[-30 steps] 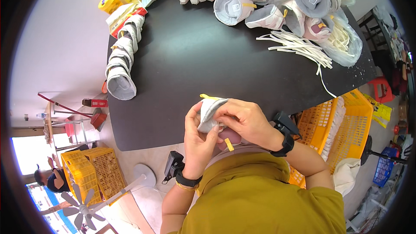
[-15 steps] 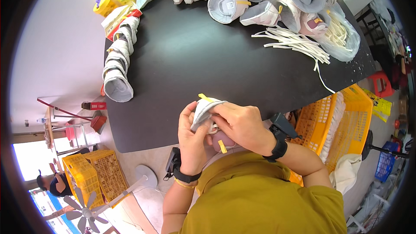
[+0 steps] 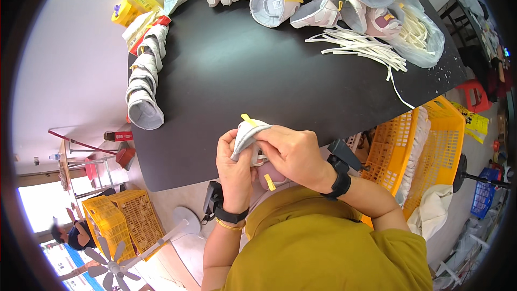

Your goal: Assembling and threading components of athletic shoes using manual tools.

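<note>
Between both hands, over the near edge of the table, is a shoe upper [image 3: 248, 138] with a grey lining and a yellow pull tab on top. My left hand [image 3: 235, 164] is closed around its left side, thumb in front. My right hand [image 3: 293, 153] pinches inside its opening; the fingertips are partly hidden there. A white loop of lace shows just below the right fingers. Against my body sits a pinkish shoe part [image 3: 272, 177] with a second yellow tab; whether it belongs to the same upper I cannot tell.
Nested shoe uppers [image 3: 144, 109] line the black table's [image 3: 215, 70] left edge, and more pile up at the back. White laces [image 3: 362, 47] lie at the back right beside a plastic bag. A yellow crate [image 3: 392, 143] stands to the right, a fan [image 3: 111, 267] at lower left.
My hands and the shoe upper have shifted slightly left, with the grip much the same. The table's contents sit a little higher and further left in view.
</note>
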`<state>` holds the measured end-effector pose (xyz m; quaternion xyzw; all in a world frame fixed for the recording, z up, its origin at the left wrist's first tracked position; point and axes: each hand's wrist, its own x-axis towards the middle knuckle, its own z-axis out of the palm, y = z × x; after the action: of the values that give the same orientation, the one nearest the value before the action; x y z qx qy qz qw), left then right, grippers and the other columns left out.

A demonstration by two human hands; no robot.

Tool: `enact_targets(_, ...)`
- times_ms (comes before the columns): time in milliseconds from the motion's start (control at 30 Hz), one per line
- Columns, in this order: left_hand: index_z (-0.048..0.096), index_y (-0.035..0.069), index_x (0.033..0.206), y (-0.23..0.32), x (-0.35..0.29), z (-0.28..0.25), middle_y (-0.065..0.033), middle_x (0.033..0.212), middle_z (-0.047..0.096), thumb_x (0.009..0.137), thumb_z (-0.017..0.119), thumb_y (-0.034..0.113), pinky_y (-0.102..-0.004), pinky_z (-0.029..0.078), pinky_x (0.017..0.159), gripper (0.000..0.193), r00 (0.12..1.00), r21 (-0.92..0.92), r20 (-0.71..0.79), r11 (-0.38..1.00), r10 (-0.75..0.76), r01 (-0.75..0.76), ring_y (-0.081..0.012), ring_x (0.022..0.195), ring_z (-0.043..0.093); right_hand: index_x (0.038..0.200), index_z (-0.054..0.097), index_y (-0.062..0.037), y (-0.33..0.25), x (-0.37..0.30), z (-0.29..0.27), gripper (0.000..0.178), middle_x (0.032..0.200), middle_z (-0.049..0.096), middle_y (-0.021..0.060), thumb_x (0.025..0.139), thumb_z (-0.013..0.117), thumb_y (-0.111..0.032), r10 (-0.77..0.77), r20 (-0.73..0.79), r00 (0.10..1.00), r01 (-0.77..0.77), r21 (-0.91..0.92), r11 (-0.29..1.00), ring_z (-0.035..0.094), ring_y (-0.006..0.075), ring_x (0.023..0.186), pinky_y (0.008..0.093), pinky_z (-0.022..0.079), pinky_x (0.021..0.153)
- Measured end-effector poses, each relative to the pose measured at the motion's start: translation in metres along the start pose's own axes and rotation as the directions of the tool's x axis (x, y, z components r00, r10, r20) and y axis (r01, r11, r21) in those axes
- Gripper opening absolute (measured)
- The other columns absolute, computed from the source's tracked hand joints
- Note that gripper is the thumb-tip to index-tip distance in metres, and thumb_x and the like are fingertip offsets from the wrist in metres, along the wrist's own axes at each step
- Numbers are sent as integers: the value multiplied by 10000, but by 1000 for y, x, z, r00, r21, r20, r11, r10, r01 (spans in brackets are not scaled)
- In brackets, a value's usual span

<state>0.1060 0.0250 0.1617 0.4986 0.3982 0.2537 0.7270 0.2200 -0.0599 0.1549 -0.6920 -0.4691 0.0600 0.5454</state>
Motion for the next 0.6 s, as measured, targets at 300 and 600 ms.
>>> enact_targets(300, 460, -53, 1285, 16, -9, 0, -172, 1111, 608, 878, 292, 36, -249, 487, 490, 450, 998, -12, 66, 1000, -5, 6, -184, 750, 617, 1000, 676, -96, -4, -10, -13, 268, 725, 570, 37, 734, 708, -84, -126, 309, 943, 225, -310, 924, 622, 205, 546, 312, 494, 485)
enact_targets(600, 461, -46, 1330, 22, -11, -6, -159, 1197, 608, 901, 287, 36, -219, 536, 581, 471, 993, 181, 95, 980, 64, -81, -167, 907, 653, 1081, 559, -49, -12, 11, -48, 365, 801, 656, 100, 778, 740, -144, 33, 156, 987, -11, -141, 990, 663, 258, 613, 350, 515, 526)
